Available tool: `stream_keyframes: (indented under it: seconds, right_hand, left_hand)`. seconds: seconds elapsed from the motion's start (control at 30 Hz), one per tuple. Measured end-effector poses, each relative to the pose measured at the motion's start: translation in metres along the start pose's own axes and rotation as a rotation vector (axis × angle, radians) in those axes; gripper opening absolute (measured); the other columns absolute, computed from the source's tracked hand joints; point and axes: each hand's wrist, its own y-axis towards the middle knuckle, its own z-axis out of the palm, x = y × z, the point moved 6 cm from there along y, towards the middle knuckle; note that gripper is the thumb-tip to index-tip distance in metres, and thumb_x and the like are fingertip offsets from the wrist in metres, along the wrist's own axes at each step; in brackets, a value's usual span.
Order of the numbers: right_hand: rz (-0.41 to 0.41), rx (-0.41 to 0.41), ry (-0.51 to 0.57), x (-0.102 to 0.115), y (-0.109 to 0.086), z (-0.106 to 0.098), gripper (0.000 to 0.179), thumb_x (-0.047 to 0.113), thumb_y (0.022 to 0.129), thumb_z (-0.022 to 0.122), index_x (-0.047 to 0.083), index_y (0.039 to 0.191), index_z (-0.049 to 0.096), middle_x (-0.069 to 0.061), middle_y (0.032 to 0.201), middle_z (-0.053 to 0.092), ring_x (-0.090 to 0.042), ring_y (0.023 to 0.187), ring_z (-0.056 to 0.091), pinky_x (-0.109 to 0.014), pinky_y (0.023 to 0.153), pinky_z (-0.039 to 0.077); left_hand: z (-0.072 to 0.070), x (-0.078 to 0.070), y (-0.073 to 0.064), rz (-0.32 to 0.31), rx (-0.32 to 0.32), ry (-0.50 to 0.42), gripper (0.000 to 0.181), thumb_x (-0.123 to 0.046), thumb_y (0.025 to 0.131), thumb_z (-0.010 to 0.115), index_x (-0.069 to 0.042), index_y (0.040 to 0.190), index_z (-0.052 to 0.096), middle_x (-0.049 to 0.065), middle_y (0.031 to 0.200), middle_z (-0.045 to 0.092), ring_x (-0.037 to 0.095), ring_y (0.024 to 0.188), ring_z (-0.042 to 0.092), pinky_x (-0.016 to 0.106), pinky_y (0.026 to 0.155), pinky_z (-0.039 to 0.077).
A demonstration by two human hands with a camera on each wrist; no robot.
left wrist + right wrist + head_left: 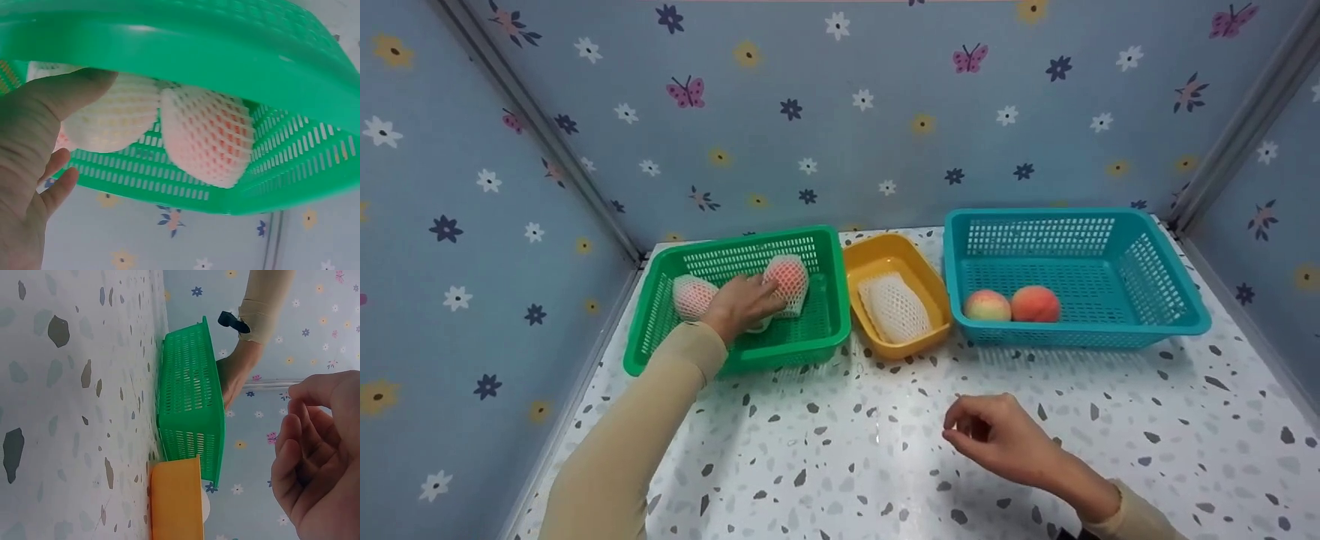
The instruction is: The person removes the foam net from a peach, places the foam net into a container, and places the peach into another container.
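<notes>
My left hand [744, 304] reaches into the green basket [735, 357], its fingertips at the side of a peach in a white foam net [788, 279]. In the left wrist view, the thumb [84, 90] stretches over a pale netted peach [115, 121], with the fingers apart from the thumb. Another netted peach [694, 298] lies at the basket's left end. My right hand [997, 439] hovers over the front of the table, fingers loosely curled with nothing in them; the right wrist view shows the same right hand [320, 455].
A yellow tray [889, 244] beside the green basket holds white foam nets [896, 307]. To the right stands a blue basket [1080, 335] with two bare peaches [1036, 304] in its near left corner. Flower-patterned walls enclose the speckled table [825, 450].
</notes>
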Motion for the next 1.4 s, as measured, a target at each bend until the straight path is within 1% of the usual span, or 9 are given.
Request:
stream_keyframes:
  seconds: [0.17,0.27,0.4,0.53,0.63,0.97,1.17,1.3,1.4]
  right_hand:
    - [-0.010,0.003,0.010,-0.002,-0.003,0.002,0.007,0.017,0.090,0.071,0.022,0.088,0.066,0.011,0.068,0.059,-0.006,0.056,0.051,-0.025,0.048,0.046]
    - [-0.010,0.012,0.004,-0.004,-0.004,0.002,0.007,0.019,0.091,0.070,0.023,0.088,0.066,0.011,0.068,0.059,-0.006,0.056,0.051,-0.025,0.048,0.046]
    - [-0.006,0.012,-0.019,-0.007,-0.003,0.000,0.007,0.020,0.092,0.070,0.024,0.088,0.066,0.012,0.069,0.059,-0.005,0.056,0.051,-0.025,0.048,0.046]
    - [-0.008,0.004,-0.032,-0.009,-0.001,-0.003,0.008,0.020,0.092,0.069,0.025,0.087,0.066,0.012,0.069,0.059,-0.006,0.056,0.051,-0.025,0.048,0.046]
    - [-0.009,0.007,-0.026,-0.009,-0.001,-0.003,0.008,0.020,0.092,0.069,0.025,0.087,0.065,0.012,0.069,0.059,-0.007,0.056,0.052,-0.026,0.049,0.046]
    - [0.018,0.010,0.010,-0.007,-0.003,0.006,0.013,0.006,0.089,0.071,0.019,0.086,0.066,0.008,0.069,0.060,-0.006,0.057,0.051,-0.025,0.048,0.046]
    - [0.039,0.018,0.016,0.011,-0.001,0.004,0.015,0.002,0.087,0.070,0.016,0.084,0.066,0.006,0.068,0.060,-0.005,0.057,0.050,-0.024,0.050,0.046]
    - [0.010,0.007,-0.006,0.008,-0.001,0.003,0.016,0.003,0.087,0.071,0.018,0.084,0.065,0.008,0.068,0.059,-0.004,0.057,0.049,-0.024,0.049,0.045]
    - [-0.009,-0.008,-0.016,0.003,-0.002,0.003,0.016,0.003,0.087,0.071,0.018,0.085,0.065,0.007,0.067,0.058,-0.004,0.056,0.049,-0.024,0.047,0.044]
  left_hand:
    - [0.012,0.004,0.004,-0.010,-0.003,-0.039,0.050,0.002,0.082,0.075,-0.019,0.117,0.046,0.012,0.118,0.049,0.031,0.100,0.055,0.042,0.078,0.053]
    - [0.019,0.007,0.005,-0.043,0.003,-0.113,0.056,0.007,0.081,0.073,-0.018,0.122,0.044,0.015,0.132,0.046,0.036,0.114,0.053,0.046,0.085,0.051]
    - [0.027,0.015,0.007,-0.126,0.022,-0.225,0.060,0.008,0.085,0.069,-0.017,0.129,0.039,0.017,0.146,0.037,0.041,0.128,0.043,0.052,0.096,0.044]
    - [0.030,0.023,0.008,-0.192,-0.028,-0.334,0.051,0.006,0.087,0.067,-0.014,0.125,0.040,0.020,0.142,0.041,0.045,0.122,0.046,0.055,0.091,0.046]
    - [0.030,0.027,0.009,-0.228,-0.049,-0.380,0.052,0.006,0.085,0.070,-0.013,0.124,0.041,0.022,0.137,0.043,0.048,0.115,0.049,0.056,0.084,0.049]
    - [0.050,0.017,0.005,-0.348,-0.024,-0.452,0.062,-0.005,0.087,0.072,-0.015,0.135,0.034,0.022,0.134,0.044,0.048,0.108,0.053,0.054,0.073,0.053]
    - [0.052,0.018,0.005,-0.391,-0.066,-0.545,0.060,-0.005,0.088,0.071,-0.009,0.139,0.039,0.020,0.130,0.047,0.046,0.110,0.051,0.056,0.077,0.051]
    - [0.052,0.020,0.006,-0.402,-0.036,-0.609,0.063,-0.005,0.087,0.071,-0.002,0.142,0.039,0.021,0.132,0.045,0.046,0.112,0.048,0.056,0.081,0.049]
    - [0.050,0.022,0.006,-0.402,-0.022,-0.608,0.060,-0.006,0.088,0.070,0.001,0.139,0.041,0.023,0.132,0.045,0.047,0.111,0.049,0.057,0.085,0.047]
